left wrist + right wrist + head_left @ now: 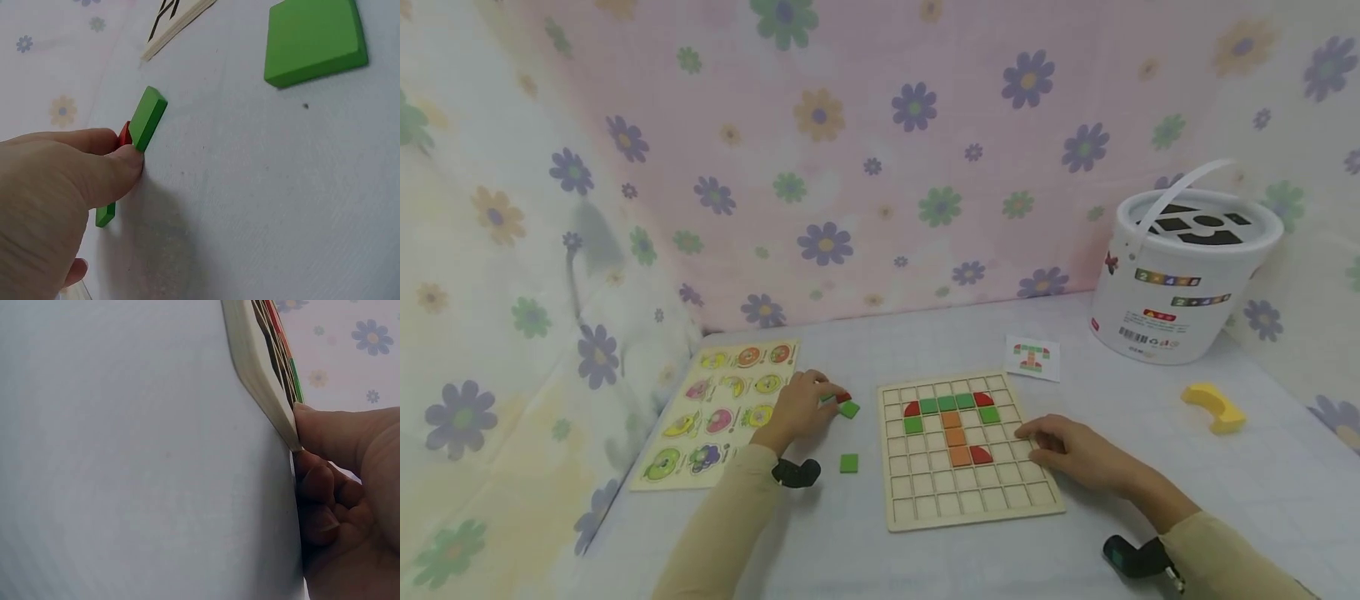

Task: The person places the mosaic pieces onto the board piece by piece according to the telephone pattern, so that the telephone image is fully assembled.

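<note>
My left hand (800,406) reaches beside the grid board, thumb and forefinger pinching a small red quarter-round tile (125,134). Against that tile leans a green square tile (149,117); a second green tile (106,215) is partly hidden by the hand. Nearer me lies another green square tile (848,463). On the wooden grid board (927,508), red, green and orange tiles form a T-like figure, with one red tile (981,455) low beside the orange column. My right hand (1078,452) grips the board's right edge, thumb on top and fingers curled at the side.
Behind the board lies a card (1051,372) printed with a coloured tile figure. A fruit picture board (647,481) is at the left. At the back right stands a white bucket (1187,292) with shape holes in its lid; a yellow arch block (1213,408) lies before it.
</note>
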### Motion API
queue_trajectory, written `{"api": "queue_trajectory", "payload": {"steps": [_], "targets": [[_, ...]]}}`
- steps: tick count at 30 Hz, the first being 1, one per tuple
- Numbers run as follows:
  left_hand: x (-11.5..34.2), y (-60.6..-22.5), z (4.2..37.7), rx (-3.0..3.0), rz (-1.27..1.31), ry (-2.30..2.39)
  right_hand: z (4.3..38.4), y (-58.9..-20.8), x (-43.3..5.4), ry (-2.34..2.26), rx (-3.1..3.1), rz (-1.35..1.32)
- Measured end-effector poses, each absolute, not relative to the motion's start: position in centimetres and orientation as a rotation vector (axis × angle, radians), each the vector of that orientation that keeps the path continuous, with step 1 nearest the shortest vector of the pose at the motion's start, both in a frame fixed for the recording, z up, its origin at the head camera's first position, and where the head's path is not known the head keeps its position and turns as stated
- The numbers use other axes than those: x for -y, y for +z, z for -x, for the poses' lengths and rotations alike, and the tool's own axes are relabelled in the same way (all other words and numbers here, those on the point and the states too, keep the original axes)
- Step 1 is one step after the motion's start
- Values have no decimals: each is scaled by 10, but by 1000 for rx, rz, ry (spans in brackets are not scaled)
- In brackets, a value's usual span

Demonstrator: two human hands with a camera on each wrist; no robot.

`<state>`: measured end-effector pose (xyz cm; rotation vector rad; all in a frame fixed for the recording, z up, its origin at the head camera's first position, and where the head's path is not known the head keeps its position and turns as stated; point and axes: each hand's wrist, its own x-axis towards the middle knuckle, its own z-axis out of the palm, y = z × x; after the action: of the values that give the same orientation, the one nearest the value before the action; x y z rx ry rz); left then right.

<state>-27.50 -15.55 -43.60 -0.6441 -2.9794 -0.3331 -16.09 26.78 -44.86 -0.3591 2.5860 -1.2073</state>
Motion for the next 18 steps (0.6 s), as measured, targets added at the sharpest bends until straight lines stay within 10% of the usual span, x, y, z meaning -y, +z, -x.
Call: {"api": "queue_trajectory", "payload": {"steps": [18], "targets": [[149,-436,277,3046,472,-332,162,-450,-267,-1209,-2589,347]]}}
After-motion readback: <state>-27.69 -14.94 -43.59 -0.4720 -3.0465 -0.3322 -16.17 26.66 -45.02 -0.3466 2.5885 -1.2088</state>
